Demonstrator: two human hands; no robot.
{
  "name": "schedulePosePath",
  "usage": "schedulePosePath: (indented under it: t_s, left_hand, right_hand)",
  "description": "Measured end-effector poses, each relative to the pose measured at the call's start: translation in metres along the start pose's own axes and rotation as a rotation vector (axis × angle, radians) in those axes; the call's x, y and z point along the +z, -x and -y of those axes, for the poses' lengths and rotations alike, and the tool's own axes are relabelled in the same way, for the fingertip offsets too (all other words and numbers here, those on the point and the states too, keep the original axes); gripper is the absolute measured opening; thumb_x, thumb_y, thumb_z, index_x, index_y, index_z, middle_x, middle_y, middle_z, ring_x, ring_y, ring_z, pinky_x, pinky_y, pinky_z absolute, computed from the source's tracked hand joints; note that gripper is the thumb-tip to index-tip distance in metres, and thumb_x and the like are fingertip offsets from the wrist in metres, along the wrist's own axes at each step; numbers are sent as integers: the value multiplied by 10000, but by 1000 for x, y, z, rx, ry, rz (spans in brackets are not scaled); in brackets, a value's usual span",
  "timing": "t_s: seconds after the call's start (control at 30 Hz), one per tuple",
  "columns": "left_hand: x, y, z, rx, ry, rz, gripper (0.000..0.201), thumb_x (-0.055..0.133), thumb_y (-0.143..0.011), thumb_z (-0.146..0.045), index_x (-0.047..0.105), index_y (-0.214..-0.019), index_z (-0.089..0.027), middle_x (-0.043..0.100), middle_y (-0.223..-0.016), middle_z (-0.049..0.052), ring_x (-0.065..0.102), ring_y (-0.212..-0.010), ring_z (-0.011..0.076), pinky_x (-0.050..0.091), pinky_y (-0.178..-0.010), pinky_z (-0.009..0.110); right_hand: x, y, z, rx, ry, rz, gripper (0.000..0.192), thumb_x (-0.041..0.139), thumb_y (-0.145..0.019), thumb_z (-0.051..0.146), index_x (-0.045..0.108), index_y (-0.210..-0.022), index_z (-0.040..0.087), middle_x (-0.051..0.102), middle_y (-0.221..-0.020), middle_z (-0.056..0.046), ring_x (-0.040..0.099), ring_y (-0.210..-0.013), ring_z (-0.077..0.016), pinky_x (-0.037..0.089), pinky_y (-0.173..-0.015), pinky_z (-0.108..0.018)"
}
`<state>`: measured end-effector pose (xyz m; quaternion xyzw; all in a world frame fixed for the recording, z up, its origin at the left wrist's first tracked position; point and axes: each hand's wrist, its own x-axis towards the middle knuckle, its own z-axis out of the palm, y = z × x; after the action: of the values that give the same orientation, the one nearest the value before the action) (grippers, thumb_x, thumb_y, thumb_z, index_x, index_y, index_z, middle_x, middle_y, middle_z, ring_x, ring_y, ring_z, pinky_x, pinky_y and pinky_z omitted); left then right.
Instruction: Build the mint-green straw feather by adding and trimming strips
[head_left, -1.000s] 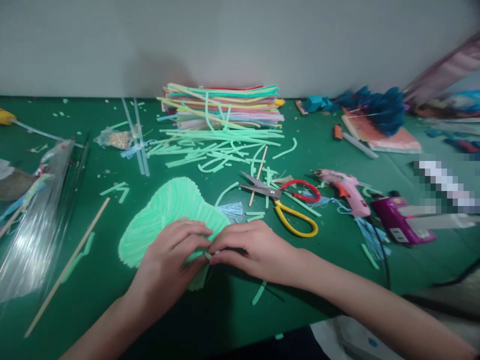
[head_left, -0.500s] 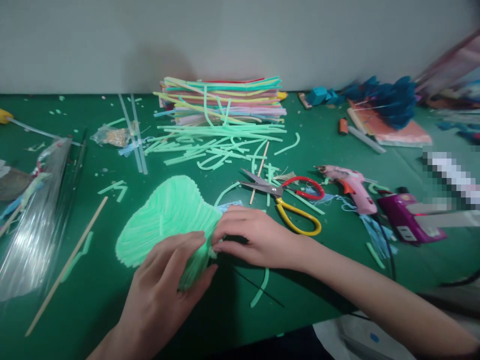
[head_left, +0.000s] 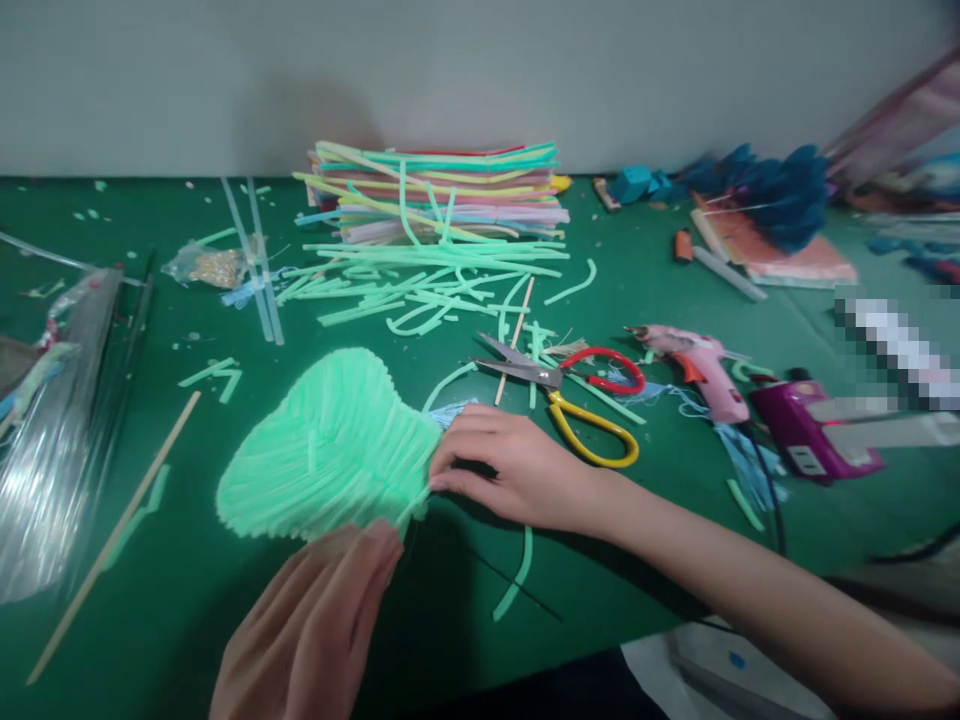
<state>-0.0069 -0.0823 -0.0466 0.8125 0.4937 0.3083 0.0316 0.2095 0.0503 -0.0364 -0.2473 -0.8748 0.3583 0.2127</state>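
The right hand [head_left: 517, 470] pinched the green fan [head_left: 330, 450]; the left hand [head_left: 315, 620] hovered, fingers spread. A firm, flat hold seemed best.

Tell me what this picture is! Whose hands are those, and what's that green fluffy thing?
A person wears a camera on their head, so you see their own two hands from above. The right hand pinches the narrow end of a light green fan made of thin strips. The left hand is open, blurred, its fingertips at the fan's near edge. On the green table lie scissors with red and yellow handles, a pink glue gun, loose green strips, a stack of coloured sheets and a wooden stick.
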Motion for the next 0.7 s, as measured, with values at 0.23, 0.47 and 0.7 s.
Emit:
schedulePosePath:
  t_s: [0.23, 0.47, 0.7]
  left_hand:
    - [6, 18, -27, -10, 89, 20, 428, 489, -919, -73, 499, -1347, -64, 712, -1116, 154, 580, -1164, 272, 518, -904, 418]
    - [8, 26, -14, 98, 78, 91, 289, 573, -860, -28, 602, -1147, -17, 717, -1092, 162, 573, -1185, 279, 537, -935, 393]
    - [9, 19, -12, 102, 28, 130, 234, 593, -861, -38, 633, -1092, -41, 739, -1007, 130, 629, -1071, 262, 527, -887, 378]
  right_hand:
    - [7, 5, -5, 1, 95, -34, 130, 558, -925, 208, 637, -846, 142, 653, -815, -51, 530, -774, -166, 413, -780, -307]
    - [15, 8, -5, 36, 153, -59, 142, 522, -924, 187, 620, -837, 133, 623, -807, -65, 491, -780, -179, 419, -742, -306]
    - [11, 8, -1, 65, 166, -44, 165, 528, -936, 214, 641, -851, 130, 627, -819, -62, 509, -784, -173, 425, -781, -316]
